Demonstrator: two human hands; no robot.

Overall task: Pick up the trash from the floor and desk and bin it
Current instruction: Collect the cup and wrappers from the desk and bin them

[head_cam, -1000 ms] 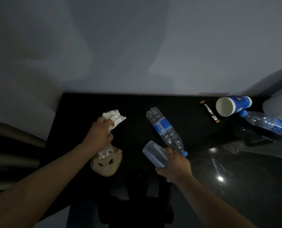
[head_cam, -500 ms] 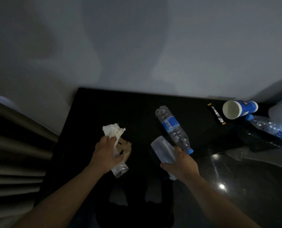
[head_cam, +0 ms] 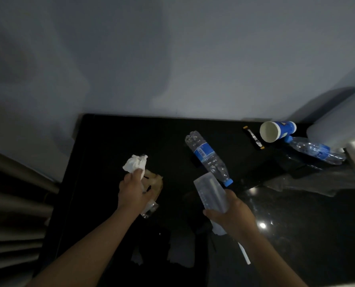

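Status: both hands loaded. Left hand (head_cam: pixel 134 193) has its fingers curled round a bundle of three items: crumpled white tissue (head_cam: pixel 135 165) at the far end, tan wrapper (head_cam: pixel 155 182) to the right, clear plastic scrap (head_cam: pixel 150 209) protruding at the near side. Right hand (head_cam: pixel 232 214) grips a translucent cup (head_cam: pixel 208 192) by its near end.

Uncollected on the black desk (head_cam: pixel 110 141): water bottle (head_cam: pixel 207 157) lying just beyond the cup; blue paper cup (head_cam: pixel 277 130), black sachet (head_cam: pixel 254 139) and second bottle (head_cam: pixel 317 151) at far right. No bin is in view.

Hazards:
- The plastic scrap appears slick and only partly enclosed; it may slip out in transit.
- Adding the water bottle to the right hand would likely crush or dislodge the cup
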